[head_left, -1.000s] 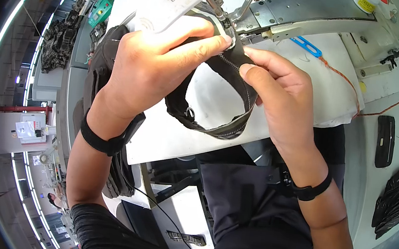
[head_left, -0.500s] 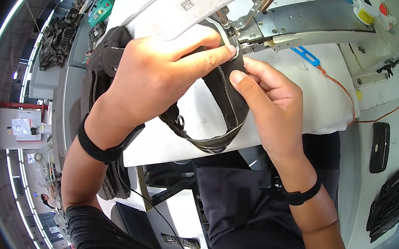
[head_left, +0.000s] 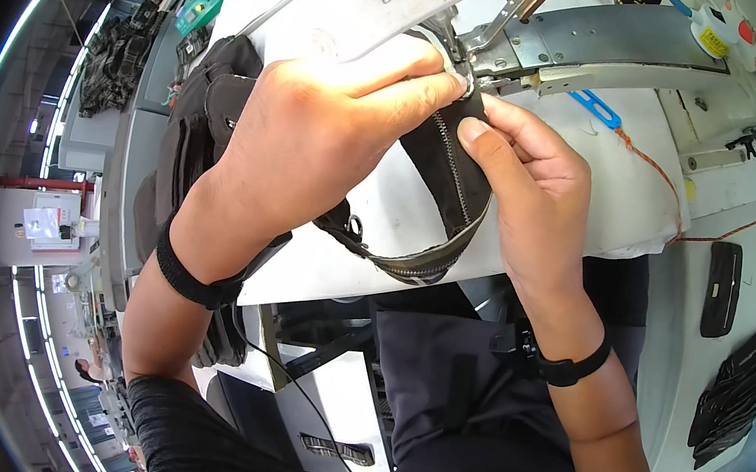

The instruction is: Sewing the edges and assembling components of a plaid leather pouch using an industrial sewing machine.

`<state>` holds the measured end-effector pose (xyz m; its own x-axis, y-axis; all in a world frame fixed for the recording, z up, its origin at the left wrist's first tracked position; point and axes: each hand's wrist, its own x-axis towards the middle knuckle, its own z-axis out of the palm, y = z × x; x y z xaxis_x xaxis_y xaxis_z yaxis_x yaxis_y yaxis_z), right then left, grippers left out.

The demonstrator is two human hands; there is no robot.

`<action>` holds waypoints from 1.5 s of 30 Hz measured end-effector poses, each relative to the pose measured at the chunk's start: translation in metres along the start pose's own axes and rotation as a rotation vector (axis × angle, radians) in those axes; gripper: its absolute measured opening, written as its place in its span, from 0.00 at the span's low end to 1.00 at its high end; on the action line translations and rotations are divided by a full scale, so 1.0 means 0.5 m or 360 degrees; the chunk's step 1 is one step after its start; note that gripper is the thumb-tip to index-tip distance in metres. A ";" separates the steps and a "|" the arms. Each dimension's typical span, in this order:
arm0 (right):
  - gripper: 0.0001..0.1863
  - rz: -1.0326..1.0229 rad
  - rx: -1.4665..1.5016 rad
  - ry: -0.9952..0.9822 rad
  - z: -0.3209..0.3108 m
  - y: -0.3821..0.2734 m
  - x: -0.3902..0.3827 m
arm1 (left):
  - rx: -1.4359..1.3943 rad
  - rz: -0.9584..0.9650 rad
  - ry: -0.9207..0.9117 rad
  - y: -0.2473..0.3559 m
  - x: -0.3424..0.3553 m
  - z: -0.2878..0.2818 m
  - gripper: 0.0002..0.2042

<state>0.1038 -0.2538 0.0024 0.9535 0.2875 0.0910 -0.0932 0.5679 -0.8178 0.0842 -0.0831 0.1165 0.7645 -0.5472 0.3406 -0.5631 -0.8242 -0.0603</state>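
Note:
A black fabric strip with a zipper (head_left: 451, 165) loops down in front of the sewing machine (head_left: 599, 51), its upper end near the presser foot (head_left: 457, 50). My left hand (head_left: 325, 126) presses the strip by the foot, fingers bent and thumb stretched toward the needle area. Between thumb and fingers, my right hand (head_left: 533, 165) pinches the strip's right edge. A dark zipper pull (head_left: 355, 228) shows on the lower left of the loop. The black bag body (head_left: 208, 121) lies left of my left hand, partly hidden by my forearm.
Right of the needle area lies a blue plastic tool (head_left: 597, 108) with an orange cord (head_left: 660, 172). Dark fabric pieces (head_left: 734, 398) and a black flat panel (head_left: 722, 290) rest on the right-hand surface. A white bottle (head_left: 713, 32) stands at the upper right.
The whole view has shifted slightly, with the machine and hands a little further right in the picture. Both hands keep their hold on the zippered strip.

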 end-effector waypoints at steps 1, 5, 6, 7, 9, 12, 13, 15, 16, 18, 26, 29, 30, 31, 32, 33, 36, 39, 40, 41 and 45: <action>0.13 0.0007 0.0007 -0.0004 0.005 0.001 -0.001 | 0.0004 -0.0007 -0.0008 0.000 -0.002 0.000 0.15; 0.15 0.0093 0.0028 -0.0029 0.004 -0.007 -0.001 | 0.0077 -0.0009 -0.0021 0.003 -0.006 -0.007 0.16; 0.18 0.0126 -0.0012 -0.0079 0.001 -0.009 0.000 | 0.0113 -0.0025 -0.0090 0.003 -0.005 -0.011 0.16; 0.18 0.0128 -0.0011 -0.0077 0.001 -0.010 -0.002 | 0.0111 -0.0025 -0.0092 0.002 -0.006 -0.015 0.16; 0.18 0.0136 -0.0063 -0.0071 0.003 -0.011 -0.005 | 0.0028 -0.0057 -0.0098 0.000 -0.007 -0.020 0.16; 0.17 0.0108 -0.0048 -0.0066 0.007 -0.011 -0.006 | -0.0116 -0.0146 -0.0110 -0.003 -0.004 -0.022 0.15; 0.17 0.0109 -0.0052 -0.0062 0.006 -0.010 -0.003 | -0.0105 -0.0122 -0.0115 0.000 0.004 -0.023 0.13; 0.12 0.0052 0.0006 0.0052 0.007 -0.007 0.003 | -0.0067 -0.0158 -0.0085 0.008 0.010 -0.013 0.12; 0.12 0.0057 0.0012 0.0048 0.008 -0.005 0.003 | -0.0015 -0.0203 -0.0062 0.012 0.010 -0.011 0.12; 0.12 0.0025 0.0002 0.0050 0.009 -0.005 0.004 | 0.0045 -0.0271 -0.0021 0.027 0.005 0.000 0.11; 0.12 -0.0029 -0.0126 0.0093 0.012 -0.001 0.007 | 0.0144 -0.0610 0.0331 0.101 0.007 0.052 0.07; 0.12 -0.0083 -0.0134 0.0139 0.018 -0.004 0.004 | 0.0149 -0.0757 0.0391 0.137 0.016 0.067 0.08; 0.12 -0.0103 -0.0151 0.0136 0.020 -0.007 0.003 | 0.0180 -0.0822 0.0464 0.151 0.019 0.072 0.09; 0.12 -0.0104 -0.0147 0.0138 0.018 -0.014 0.000 | 0.0186 -0.0915 0.0436 0.168 0.024 0.072 0.09; 0.12 -0.0052 -0.0190 0.0107 0.016 -0.022 -0.005 | 0.0188 -0.0912 0.0434 0.180 0.029 0.075 0.09; 0.12 0.0001 -0.0234 0.0074 0.014 -0.026 -0.008 | 0.0175 -0.1002 0.0456 0.189 0.033 0.079 0.08; 0.12 -0.0047 -0.0246 0.0058 0.020 -0.024 -0.013 | 0.0187 -0.1171 0.0448 0.208 0.041 0.081 0.09; 0.13 -0.0085 -0.0276 0.0017 0.006 -0.025 -0.010 | 0.0199 -0.1202 0.0349 0.215 0.052 0.079 0.10; 0.13 -0.0085 -0.0270 0.0020 0.009 -0.027 -0.012 | 0.0168 -0.1183 0.0373 0.216 0.050 0.075 0.10; 0.14 -0.0039 -0.0203 -0.0005 0.012 -0.032 -0.017 | 0.0135 -0.1162 0.0397 0.218 0.049 0.072 0.10; 0.16 0.0043 -0.0203 -0.0142 -0.008 -0.029 -0.035 | 0.0014 -0.1218 0.0426 0.246 0.043 0.082 0.12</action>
<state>0.0898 -0.2701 0.0103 0.9214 0.3719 0.1131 -0.0761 0.4578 -0.8858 0.0442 -0.2023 0.0780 0.8354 0.2212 0.5032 0.0890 -0.9578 0.2733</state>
